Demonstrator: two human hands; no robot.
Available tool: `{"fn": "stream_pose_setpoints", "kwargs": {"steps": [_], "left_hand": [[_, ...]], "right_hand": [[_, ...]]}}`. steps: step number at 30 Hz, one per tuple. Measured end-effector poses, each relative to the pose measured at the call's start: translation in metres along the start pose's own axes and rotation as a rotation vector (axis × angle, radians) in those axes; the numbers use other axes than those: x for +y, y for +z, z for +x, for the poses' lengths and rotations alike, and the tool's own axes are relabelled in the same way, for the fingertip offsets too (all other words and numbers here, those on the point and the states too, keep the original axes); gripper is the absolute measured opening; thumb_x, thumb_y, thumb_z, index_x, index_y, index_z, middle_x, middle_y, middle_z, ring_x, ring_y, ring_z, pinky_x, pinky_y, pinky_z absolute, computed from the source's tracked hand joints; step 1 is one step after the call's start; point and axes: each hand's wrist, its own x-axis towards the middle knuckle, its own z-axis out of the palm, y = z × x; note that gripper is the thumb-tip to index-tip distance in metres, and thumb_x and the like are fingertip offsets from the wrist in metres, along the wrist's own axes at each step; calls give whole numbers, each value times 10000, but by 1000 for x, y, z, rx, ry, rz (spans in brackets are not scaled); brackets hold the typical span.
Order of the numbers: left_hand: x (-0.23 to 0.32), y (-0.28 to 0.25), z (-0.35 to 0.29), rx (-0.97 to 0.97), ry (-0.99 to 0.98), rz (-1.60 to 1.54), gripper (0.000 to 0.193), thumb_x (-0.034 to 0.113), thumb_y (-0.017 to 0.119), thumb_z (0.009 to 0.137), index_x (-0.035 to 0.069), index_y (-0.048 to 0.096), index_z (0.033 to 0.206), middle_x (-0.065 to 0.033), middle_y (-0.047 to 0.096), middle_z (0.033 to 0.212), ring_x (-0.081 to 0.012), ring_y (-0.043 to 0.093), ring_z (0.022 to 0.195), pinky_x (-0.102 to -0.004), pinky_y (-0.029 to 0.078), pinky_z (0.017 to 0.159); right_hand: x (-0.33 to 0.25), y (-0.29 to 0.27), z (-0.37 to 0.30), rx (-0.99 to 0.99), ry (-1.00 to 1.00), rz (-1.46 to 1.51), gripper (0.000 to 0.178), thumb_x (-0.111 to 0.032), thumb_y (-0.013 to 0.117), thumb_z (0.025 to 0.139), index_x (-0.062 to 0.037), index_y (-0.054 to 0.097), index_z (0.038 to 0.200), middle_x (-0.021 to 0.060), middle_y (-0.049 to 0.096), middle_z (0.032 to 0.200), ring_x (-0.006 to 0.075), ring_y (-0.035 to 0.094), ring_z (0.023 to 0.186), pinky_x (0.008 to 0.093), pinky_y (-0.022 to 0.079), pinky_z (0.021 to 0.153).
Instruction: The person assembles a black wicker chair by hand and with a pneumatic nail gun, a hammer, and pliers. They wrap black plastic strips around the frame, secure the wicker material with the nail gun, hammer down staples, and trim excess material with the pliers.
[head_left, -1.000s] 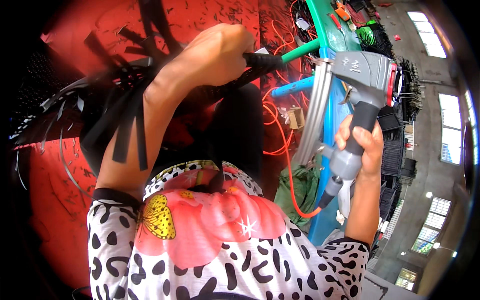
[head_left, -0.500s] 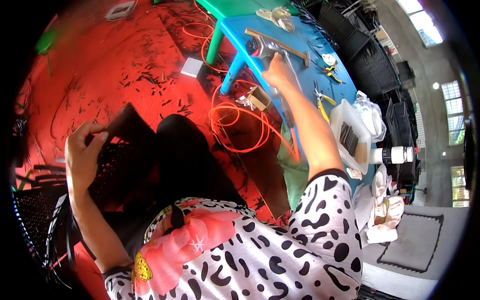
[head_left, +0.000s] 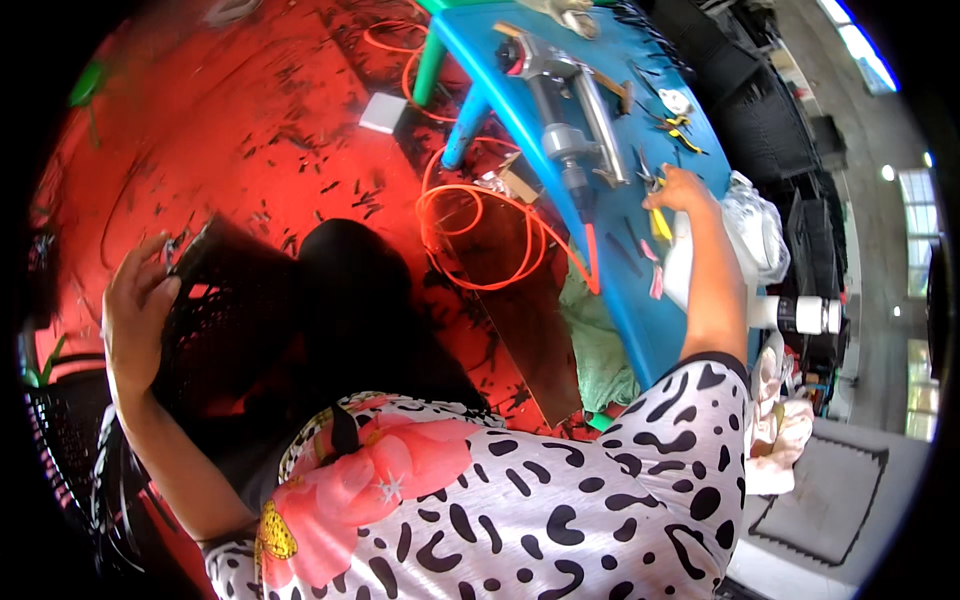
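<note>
The black woven basket (head_left: pixel 245 275) is at the person's left, beside the dark-clad knee. The left hand (head_left: pixel 137 310) is partly curled at its edge, thumb and fingers slightly apart; firmness of grip cannot be told. The right hand (head_left: pixel 683 190) has left the nail gun (head_left: pixel 567 140) and moved to the yellow-handled pliers (head_left: pixel 660 225), fingers bent over them; closure cannot be confirmed. The nailing tool is therefore out of use. It lies near the pliers, its orange hose (head_left: pixel 594 262) hanging off the tabletop (head_left: pixel 655 330). Second pliers (head_left: pixel 682 138) lie just beyond.
</note>
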Motion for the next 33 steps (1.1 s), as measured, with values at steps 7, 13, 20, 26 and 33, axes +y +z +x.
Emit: {"fn": "stream_pose_setpoints", "kwargs": {"steps": [7, 13, 20, 26, 33], "left_hand": [[17, 23, 6, -39, 102, 36, 455, 36, 603, 783, 26, 527, 1232, -66, 629, 912, -92, 567, 817, -221, 449, 717], [10, 14, -10, 29, 229, 28, 559, -56, 585, 735, 29, 489, 1280, -70, 590, 942, -119, 565, 854, -256, 473, 794], [15, 13, -8, 66, 278, -108, 632, -74, 556, 719, 34, 438, 1331, -66, 608, 922, -125, 566, 856, -249, 454, 784], [21, 15, -12, 101, 301, -139, 695, -90, 524, 727, 29, 346, 1388, -91, 640, 962, -127, 573, 876, -253, 444, 812], [14, 18, -15, 184, 385, -66, 536, 1, 607, 733, -4, 478, 1254, -114, 652, 905, -205, 612, 797, -300, 480, 744]], "right_hand": [[140, 68, 54, 261, -324, 62, 501, -242, 866, 522, 11, 597, 861, 186, 643, 806, 317, 623, 764, 423, 480, 711], [67, 39, 34, 188, -207, 190, 353, -187, 800, 595, 0, 558, 771, 179, 589, 726, 291, 567, 682, 407, 440, 664], [77, 46, 43, 578, -165, 210, 422, -321, 705, 716, 19, 596, 941, 176, 624, 831, 307, 592, 790, 393, 450, 737], [45, 48, 20, 475, -68, 106, 527, -356, 677, 707, 10, 602, 1080, 255, 631, 996, 393, 606, 954, 421, 459, 838], [31, 50, 11, 430, -41, 100, 422, -365, 630, 760, -33, 607, 1020, 246, 631, 948, 410, 600, 920, 444, 458, 812]]}}
